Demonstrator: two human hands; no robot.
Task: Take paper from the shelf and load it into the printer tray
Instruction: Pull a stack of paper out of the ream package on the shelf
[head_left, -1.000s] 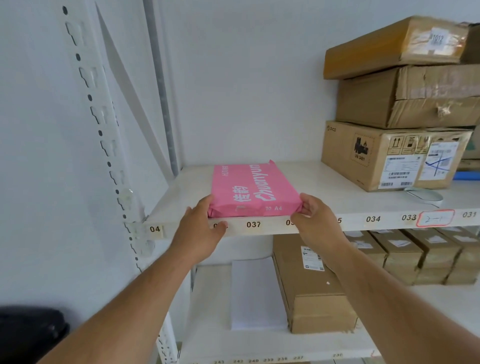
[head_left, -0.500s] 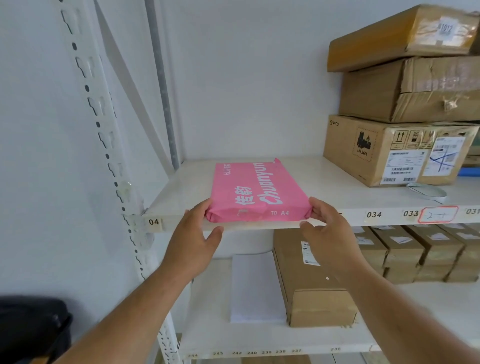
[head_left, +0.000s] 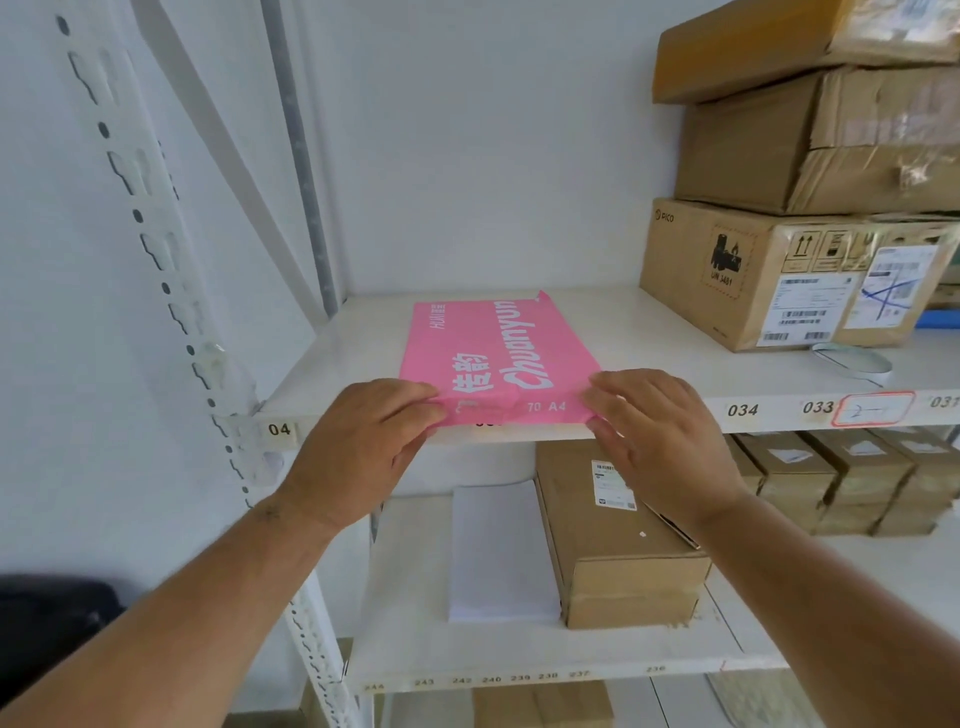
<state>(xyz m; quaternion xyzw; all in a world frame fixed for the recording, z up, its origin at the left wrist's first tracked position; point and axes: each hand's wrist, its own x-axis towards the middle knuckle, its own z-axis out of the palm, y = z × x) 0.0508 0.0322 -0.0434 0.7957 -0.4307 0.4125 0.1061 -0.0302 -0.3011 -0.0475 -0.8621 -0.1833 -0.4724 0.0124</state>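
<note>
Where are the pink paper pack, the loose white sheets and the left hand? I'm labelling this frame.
pink paper pack (head_left: 493, 348): head view, middle of its top face.
loose white sheets (head_left: 498, 551): head view, centre of the stack.
left hand (head_left: 363, 447): head view, back of hand.

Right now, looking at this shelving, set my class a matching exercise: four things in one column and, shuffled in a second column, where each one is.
Things
1. pink ream
2. loose white sheets
3. PICO box
4. left hand

Places
A. lower shelf, left of a brown box
B. upper shelf, bottom of the box stack at right
C. on the ream's near left corner
D. front edge of the upper shelf, between both hands

Pairs: 1-D, 2-A, 3-B, 4-C
</note>
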